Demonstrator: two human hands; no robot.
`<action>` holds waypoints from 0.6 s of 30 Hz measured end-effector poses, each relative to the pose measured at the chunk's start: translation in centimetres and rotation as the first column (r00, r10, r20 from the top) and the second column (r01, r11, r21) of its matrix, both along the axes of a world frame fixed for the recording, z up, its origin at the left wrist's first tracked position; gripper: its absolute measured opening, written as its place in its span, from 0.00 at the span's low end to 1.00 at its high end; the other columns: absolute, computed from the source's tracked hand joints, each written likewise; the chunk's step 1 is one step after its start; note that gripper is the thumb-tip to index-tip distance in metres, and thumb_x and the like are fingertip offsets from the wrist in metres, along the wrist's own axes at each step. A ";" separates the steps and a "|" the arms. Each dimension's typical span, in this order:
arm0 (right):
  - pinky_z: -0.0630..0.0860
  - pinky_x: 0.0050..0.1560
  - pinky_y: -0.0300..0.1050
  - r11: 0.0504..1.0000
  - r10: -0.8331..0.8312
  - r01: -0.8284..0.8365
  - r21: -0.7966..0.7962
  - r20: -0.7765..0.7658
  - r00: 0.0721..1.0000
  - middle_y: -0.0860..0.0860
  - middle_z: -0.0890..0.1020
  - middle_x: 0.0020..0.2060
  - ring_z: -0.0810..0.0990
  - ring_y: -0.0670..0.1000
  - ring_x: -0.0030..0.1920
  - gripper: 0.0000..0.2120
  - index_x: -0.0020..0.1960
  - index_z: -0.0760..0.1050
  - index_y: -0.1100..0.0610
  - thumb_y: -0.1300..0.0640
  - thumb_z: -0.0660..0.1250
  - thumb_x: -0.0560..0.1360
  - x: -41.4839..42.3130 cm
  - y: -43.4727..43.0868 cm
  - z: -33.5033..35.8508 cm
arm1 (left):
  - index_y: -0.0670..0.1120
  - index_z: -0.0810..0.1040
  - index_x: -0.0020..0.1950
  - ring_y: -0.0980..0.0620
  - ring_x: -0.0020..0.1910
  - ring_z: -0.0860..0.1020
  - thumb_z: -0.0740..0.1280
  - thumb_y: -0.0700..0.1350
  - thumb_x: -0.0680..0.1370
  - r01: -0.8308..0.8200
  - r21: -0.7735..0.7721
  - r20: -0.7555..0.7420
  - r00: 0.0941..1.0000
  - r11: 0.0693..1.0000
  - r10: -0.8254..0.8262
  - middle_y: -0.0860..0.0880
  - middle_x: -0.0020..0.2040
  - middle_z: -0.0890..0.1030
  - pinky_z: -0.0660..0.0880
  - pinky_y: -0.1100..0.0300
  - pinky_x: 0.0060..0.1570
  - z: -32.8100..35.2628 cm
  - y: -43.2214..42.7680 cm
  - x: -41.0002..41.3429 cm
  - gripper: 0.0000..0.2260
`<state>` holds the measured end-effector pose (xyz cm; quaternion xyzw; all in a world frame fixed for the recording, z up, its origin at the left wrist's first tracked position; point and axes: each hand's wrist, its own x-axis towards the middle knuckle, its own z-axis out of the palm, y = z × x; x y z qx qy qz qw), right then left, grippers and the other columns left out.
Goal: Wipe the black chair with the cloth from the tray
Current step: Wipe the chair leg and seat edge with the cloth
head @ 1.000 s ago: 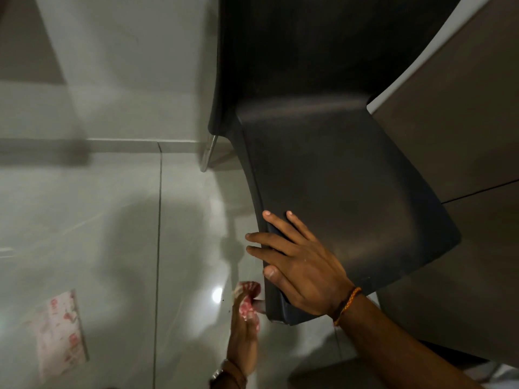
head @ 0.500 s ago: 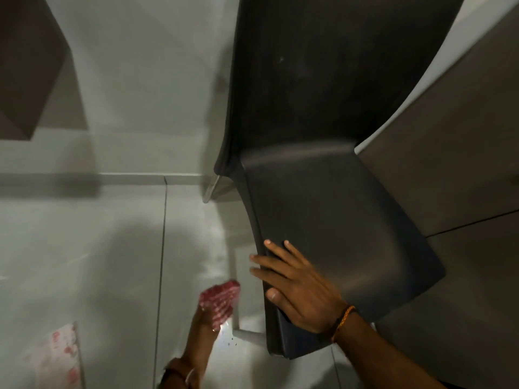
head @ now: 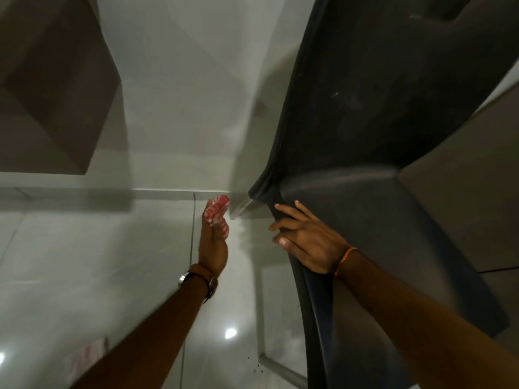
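Forearms reach in from the bottom edge, over a glossy tiled floor (head: 84, 262). Right hand (head: 306, 245) lies on the left edge of the black chair (head: 379, 220) seat, fingers (head: 286, 210) spread loosely across the rim and thumb curled under it, an orange thread at the wrist. Left hand (head: 213, 248), with a watch at the wrist, is raised off the chair with its fingers closed round a bunched red-and-white cloth (head: 216, 211), which sits just beside the chair's rear metal leg (head: 240, 207) without touching it that I can tell. Farther back, the chair back rises dark against a pale wall (head: 182, 94).

A second ago the cloth hand was low beside the seat's front corner; it has since travelled up toward the rear, and the right hand has slid back along the edge.
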<state>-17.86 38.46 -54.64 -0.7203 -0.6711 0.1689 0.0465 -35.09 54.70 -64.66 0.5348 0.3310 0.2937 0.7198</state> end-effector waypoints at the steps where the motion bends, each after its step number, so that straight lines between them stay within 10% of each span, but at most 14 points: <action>1: 0.50 0.84 0.63 1.000 -0.002 0.003 0.012 -0.017 1.000 0.48 0.82 0.68 0.60 0.55 0.84 0.19 0.59 0.86 0.54 0.51 0.56 0.87 0.3 -0.1 -0.3 | 0.34 0.60 0.80 0.43 0.74 0.70 0.51 0.45 0.86 -0.013 -0.002 -0.003 1.000 1.000 0.013 0.38 0.79 0.68 0.69 0.51 0.74 0.0 0.1 1.2 0.25; 10: 0.48 0.85 0.60 0.995 -0.058 0.071 0.071 -0.161 0.985 0.44 0.83 0.65 0.62 0.50 0.83 0.24 0.60 0.86 0.51 0.48 0.51 0.86 0.8 -0.2 -1.3 | 0.57 0.60 0.81 0.62 0.77 0.67 0.49 0.49 0.88 0.039 0.060 -0.044 0.998 0.997 -0.036 0.57 0.79 0.67 0.68 0.70 0.70 -5.4 -0.1 10.0 0.20; 18: 0.50 0.84 0.62 0.988 -0.068 0.095 0.120 -0.209 0.976 0.40 0.82 0.64 0.62 0.47 0.83 0.20 0.61 0.85 0.49 0.48 0.54 0.85 1.1 -0.3 -1.7 | 0.49 0.69 0.76 0.53 0.73 0.73 0.57 0.33 0.83 0.155 0.117 -0.286 0.951 0.981 -0.116 0.49 0.72 0.75 0.69 0.48 0.76 -14.3 4.1 11.6 0.23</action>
